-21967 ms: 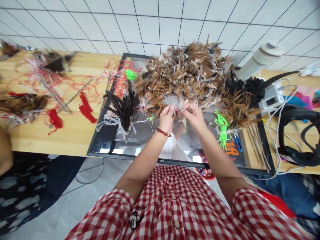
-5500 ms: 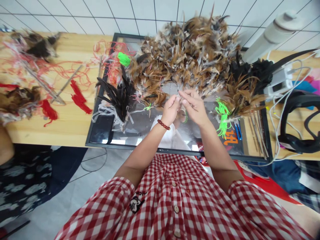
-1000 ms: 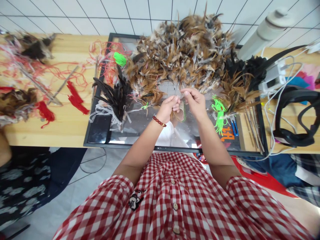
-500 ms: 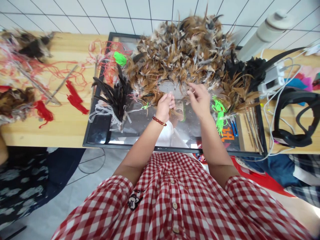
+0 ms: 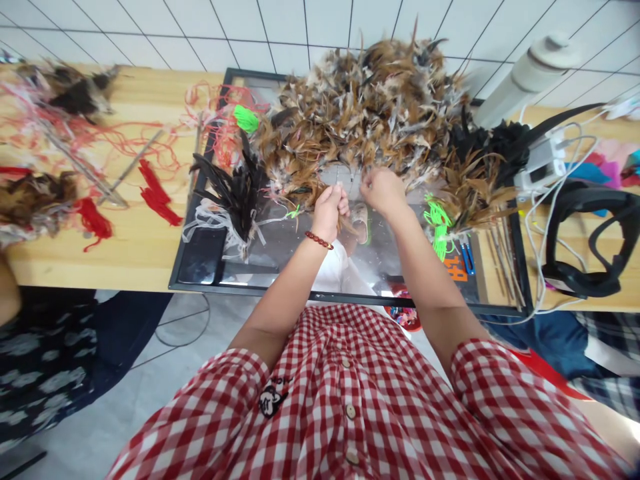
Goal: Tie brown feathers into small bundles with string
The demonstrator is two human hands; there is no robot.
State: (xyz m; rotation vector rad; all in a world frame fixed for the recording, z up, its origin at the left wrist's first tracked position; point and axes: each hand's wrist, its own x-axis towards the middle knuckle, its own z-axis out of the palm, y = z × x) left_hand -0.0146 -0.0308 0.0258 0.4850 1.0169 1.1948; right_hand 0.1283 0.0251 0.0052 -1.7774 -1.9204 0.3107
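Observation:
A big heap of brown feathers (image 5: 365, 113) lies on a black-framed glass board (image 5: 225, 283) on the wooden table. My left hand (image 5: 329, 212), with a red bead bracelet, is closed in a pinch on a small bunch of feathers just in front of the heap. My right hand (image 5: 383, 192) reaches into the near edge of the heap with its fingers curled down among the feathers; what they grasp is hidden. A bundle of black feathers (image 5: 239, 193) tied with white ribbon lies to the left of my hands.
Green cord (image 5: 439, 223), blue snips (image 5: 466, 257) and thin sticks (image 5: 503, 267) lie at the right. Red threads (image 5: 155, 193) and metal rods (image 5: 130, 167) cover the wooden table (image 5: 125, 260) at the left. A white bottle (image 5: 525, 77), cables and black headgear (image 5: 590, 253) are far right. Another person sits at left.
My right hand has left my left hand and moved up into the edge of the feather heap, its fingers now curled. My left hand keeps its pinch in place.

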